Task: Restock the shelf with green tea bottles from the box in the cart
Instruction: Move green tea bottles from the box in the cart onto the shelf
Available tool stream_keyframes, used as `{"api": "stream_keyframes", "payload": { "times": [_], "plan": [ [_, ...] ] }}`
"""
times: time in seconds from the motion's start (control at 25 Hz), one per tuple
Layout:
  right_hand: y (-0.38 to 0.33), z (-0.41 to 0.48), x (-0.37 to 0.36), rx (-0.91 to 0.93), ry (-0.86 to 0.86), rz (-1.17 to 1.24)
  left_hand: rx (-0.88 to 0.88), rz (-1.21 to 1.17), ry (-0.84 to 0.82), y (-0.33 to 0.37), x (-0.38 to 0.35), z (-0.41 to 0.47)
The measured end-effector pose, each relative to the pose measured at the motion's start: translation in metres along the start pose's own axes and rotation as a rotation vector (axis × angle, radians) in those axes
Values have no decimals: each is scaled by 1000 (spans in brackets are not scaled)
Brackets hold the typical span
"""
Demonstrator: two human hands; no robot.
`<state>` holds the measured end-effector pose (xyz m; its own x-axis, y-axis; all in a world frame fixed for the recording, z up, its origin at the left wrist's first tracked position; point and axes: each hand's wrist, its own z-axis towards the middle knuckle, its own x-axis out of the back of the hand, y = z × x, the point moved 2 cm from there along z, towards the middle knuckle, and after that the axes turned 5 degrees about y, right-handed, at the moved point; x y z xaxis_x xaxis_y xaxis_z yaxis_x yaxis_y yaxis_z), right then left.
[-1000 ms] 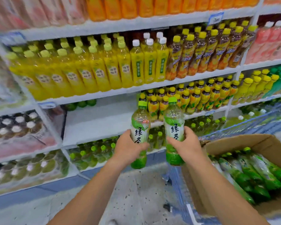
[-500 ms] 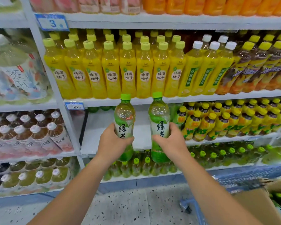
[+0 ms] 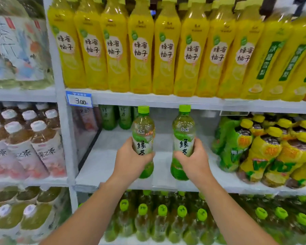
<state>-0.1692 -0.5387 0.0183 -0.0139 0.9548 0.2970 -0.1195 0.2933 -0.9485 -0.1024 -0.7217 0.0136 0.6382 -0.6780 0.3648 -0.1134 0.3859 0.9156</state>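
Both arms reach forward: the left hand point(image 3: 131, 163) grips one upright green tea bottle point(image 3: 143, 131), the right hand point(image 3: 194, 161) another point(image 3: 183, 131), over the white shelf point(image 3: 102, 167).

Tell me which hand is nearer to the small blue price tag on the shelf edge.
Left. The left hand, holding a green-capped tea bottle, is below and right of the blue price tag; the right hand, holding another, is farther right.

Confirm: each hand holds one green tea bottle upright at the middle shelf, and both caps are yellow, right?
Wrong on the caps: the head view shows both are green. The left hand grips the left green tea bottle and the right hand the right green tea bottle, both upright at the shelf.
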Motion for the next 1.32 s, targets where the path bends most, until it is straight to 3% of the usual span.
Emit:
{"api": "stream_keyframes", "payload": {
  "times": [0.24,0.48,0.68,0.84,1.32],
  "plan": [
    [60,44,-36,144,0,11,-120,-81,45,-50,-44,30],
    [85,59,-40,244,-71,35,-271,-139,-18,-67,-62,39],
    [97,57,-19,322,-222,-295,-227,71,-150,-89,-56,45],
    [90,85,-30,330,-225,-367,-250,122,-90,-82,-69,59],
    [104,204,-78,268,-31,-292,-153,141,108,-78,-148,160]
  ]
}}
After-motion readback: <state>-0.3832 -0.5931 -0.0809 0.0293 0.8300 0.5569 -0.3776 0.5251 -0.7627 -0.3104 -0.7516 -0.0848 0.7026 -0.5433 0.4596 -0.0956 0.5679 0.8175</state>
